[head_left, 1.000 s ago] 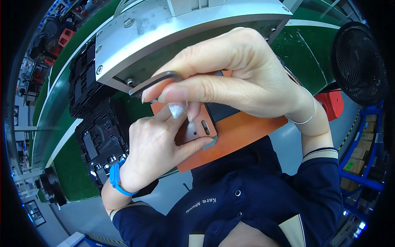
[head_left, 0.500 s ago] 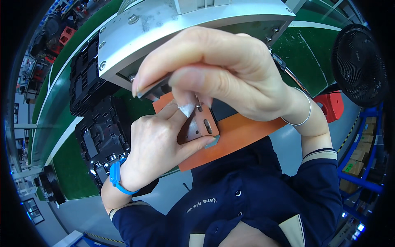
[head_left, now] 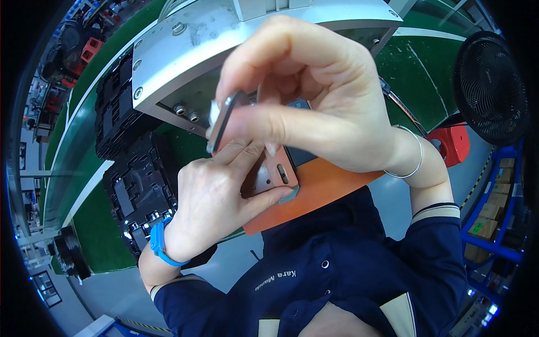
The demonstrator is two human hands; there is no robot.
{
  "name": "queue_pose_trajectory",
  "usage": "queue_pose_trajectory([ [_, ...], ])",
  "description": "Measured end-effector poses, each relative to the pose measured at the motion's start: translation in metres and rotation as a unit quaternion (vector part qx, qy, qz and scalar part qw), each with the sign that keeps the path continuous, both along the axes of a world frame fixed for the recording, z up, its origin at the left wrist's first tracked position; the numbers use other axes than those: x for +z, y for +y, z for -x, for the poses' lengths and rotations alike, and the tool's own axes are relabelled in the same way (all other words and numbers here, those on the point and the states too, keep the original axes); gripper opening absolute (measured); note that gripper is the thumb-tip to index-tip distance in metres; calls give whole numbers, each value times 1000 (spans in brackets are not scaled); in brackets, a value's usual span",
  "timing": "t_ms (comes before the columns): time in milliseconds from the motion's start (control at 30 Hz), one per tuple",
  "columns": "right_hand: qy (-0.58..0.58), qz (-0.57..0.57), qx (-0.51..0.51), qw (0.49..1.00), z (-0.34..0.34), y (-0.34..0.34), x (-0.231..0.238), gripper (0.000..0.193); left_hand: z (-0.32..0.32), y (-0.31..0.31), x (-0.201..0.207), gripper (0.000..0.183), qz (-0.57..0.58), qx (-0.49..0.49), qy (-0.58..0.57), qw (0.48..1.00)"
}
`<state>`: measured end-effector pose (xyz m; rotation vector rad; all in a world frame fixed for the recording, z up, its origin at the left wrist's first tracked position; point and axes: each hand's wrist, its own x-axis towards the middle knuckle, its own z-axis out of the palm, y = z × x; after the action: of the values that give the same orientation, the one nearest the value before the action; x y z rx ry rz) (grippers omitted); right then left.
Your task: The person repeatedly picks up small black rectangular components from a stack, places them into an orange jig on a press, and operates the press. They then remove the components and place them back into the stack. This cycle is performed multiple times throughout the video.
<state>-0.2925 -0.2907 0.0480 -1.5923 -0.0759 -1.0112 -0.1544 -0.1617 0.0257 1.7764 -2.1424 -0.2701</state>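
Right hand (head_left: 314,106) pinches a thin dark flat part (head_left: 222,121) edge-up, above the left hand (head_left: 216,196). Left hand's fingers press a small perforated metal plate (head_left: 269,177) onto the orange pad (head_left: 320,194).

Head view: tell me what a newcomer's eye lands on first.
The right hand fills the centre, pinching a thin dark flat part edge-on. Just below, the left hand presses a small perforated metal plate onto an orange pad. A grey metal machine block looms behind.
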Motion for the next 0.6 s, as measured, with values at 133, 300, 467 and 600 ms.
queue_pose_trajectory([
  [133,20,-3,-20,1000,4,1,1,16,1,0,-1,71,48,-11,-11,999],
  [300,64,93,-76,991,13,1,6,17,1,-1,0,76,41,-13,-11,999],
  [467,49,106,-100,988,8,1,5,18,2,-2,1,70,47,-10,-3,999],
  [600,71,126,-102,984,10,3,9,16,2,-1,0,64,50,-8,6,999],
])
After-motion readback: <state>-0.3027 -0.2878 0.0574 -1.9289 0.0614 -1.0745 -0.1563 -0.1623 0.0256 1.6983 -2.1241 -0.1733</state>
